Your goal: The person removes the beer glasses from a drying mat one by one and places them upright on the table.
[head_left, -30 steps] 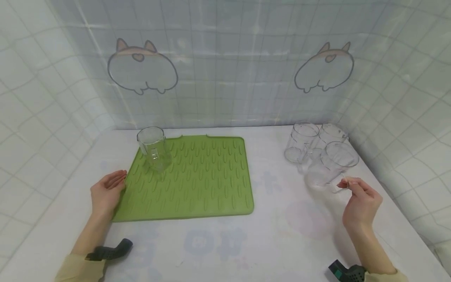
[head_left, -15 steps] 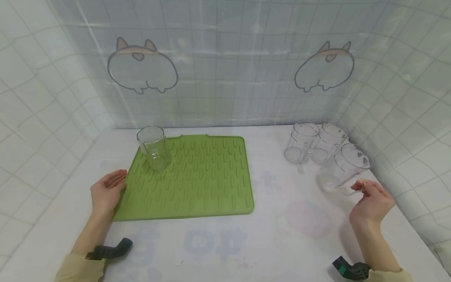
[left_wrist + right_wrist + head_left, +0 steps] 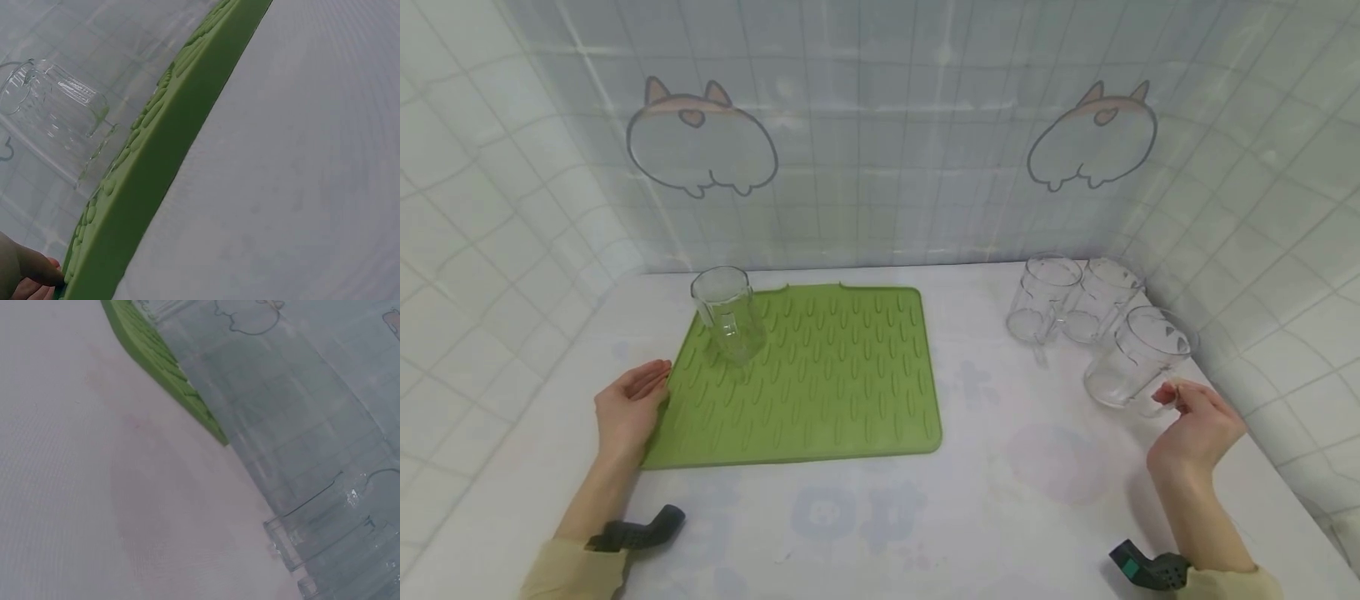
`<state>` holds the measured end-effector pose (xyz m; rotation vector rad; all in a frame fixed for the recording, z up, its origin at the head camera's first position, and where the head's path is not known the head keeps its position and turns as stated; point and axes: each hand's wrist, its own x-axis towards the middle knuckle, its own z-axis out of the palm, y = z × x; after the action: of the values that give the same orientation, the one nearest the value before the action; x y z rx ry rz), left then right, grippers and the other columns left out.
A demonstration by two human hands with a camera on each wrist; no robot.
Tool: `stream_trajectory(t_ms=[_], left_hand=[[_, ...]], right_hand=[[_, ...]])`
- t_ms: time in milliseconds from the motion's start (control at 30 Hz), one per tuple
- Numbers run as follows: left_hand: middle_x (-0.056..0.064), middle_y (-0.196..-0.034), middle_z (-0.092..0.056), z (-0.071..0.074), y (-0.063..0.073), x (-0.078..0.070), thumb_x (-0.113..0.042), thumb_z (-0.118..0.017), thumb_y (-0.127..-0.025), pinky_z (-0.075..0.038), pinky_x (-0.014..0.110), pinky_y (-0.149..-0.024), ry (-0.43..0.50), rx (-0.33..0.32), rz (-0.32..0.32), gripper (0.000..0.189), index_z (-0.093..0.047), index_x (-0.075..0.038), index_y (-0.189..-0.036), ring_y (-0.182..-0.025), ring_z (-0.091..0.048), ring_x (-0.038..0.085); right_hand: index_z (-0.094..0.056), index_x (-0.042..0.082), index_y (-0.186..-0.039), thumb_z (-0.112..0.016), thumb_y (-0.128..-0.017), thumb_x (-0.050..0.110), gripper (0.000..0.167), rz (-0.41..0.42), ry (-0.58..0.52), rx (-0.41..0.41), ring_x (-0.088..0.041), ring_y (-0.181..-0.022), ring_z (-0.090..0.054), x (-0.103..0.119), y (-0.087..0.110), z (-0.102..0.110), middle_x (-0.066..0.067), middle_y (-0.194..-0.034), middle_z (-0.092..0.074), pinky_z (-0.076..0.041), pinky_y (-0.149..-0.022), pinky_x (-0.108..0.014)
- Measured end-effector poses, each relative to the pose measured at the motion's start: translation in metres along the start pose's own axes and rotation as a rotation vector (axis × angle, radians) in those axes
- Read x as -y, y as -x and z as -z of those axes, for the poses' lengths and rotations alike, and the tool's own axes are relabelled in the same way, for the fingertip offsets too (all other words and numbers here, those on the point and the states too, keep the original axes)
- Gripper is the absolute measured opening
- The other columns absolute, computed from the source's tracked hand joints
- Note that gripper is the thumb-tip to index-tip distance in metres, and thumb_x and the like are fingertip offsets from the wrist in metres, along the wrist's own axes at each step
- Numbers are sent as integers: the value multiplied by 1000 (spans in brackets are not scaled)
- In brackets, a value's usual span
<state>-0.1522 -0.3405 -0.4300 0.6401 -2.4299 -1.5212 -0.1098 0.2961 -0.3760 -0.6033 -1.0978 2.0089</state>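
Note:
My right hand (image 3: 1195, 429) pinches the handle of a clear glass mug (image 3: 1131, 362), which stands upright at the right of the table. Just behind it are two similar glass mugs, one (image 3: 1037, 304) on the left and another (image 3: 1093, 308) on the right. At the left, my left hand (image 3: 628, 408) holds the side edge of a green ribbed drying mat (image 3: 850, 417); the left wrist view shows the thumb (image 3: 40, 269) on the edge. Another glass mug (image 3: 730, 321) stands on the mat's back left corner, also visible in the left wrist view.
A white printed cloth (image 3: 985, 517) covers the table. Behind it rises a backdrop (image 3: 895, 167) with a grid and two cartoon animals, and similar grid sheets flank both sides. The right sheet (image 3: 1285, 333) comes close to the right-hand mugs.
My right hand has carried the gripped mug to the right, away from the left rear mug, and it now stands steady. My left hand and the mat look unchanged.

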Motion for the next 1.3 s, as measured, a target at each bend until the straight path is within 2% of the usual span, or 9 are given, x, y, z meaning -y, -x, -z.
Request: stream_trajectory(t_ms=[167,433,733,1067,1167,1300], left_hand=[[20,-146,-52,-1,2,-1,-4,-54,-99,-51,5,-90,-24,3,2,46,-48,-1,-145,-122,-61,7],[20,-145,-53,-3,3,-5,-1,-53,-98,-51,5,-91,-25,-9,-16,47,-49,-1,-144,-125,-60,11],[19,-145,-53,-4,3,-9,-2,-52,-99,-51,7,-92,-36,-20,-9,46,-49,-2,-144,-129,-58,17],[18,-146,-53,-4,3,-5,-2,-52,-98,-51,7,-92,-54,-19,3,46,-49,-3,-144,-130,-58,20],[17,-146,-53,-5,4,-3,-2,-53,-98,-51,7,-93,-58,-18,6,47,-49,-4,-144,-130,-58,20],[17,-146,-53,-4,4,-1,-1,-53,-97,-51,7,-93,-51,-19,4,48,-49,-4,-145,-129,-58,18]], right_hand=[[-69,-6,-71,-47,-99,-1,36,-17,26,-18,-17,-54,-56,-1,-3,1,-3,-62,-64,-47,-67,-19],[-68,-7,-69,-50,-97,-4,33,-5,-5,-53,-17,-50,-55,-4,-8,4,-4,-60,-63,-46,-61,-20],[-69,-8,-69,-52,-94,-2,31,2,26,-85,-17,-48,-53,-6,-9,3,-4,-55,-62,-43,-59,-23],[-72,-1,-70,-54,-93,9,31,-16,141,-89,-15,-54,-57,-7,-9,5,-1,-56,-65,-39,-61,-23],[-71,1,-68,-57,-92,9,29,-38,112,-100,-14,-52,-57,-7,-10,4,-1,-55,-65,-40,-59,-22],[-71,-2,-74,-61,-92,6,22,-23,-30,-142,-15,-58,-56,-6,-10,4,-3,-61,-64,-48,-60,-20]])
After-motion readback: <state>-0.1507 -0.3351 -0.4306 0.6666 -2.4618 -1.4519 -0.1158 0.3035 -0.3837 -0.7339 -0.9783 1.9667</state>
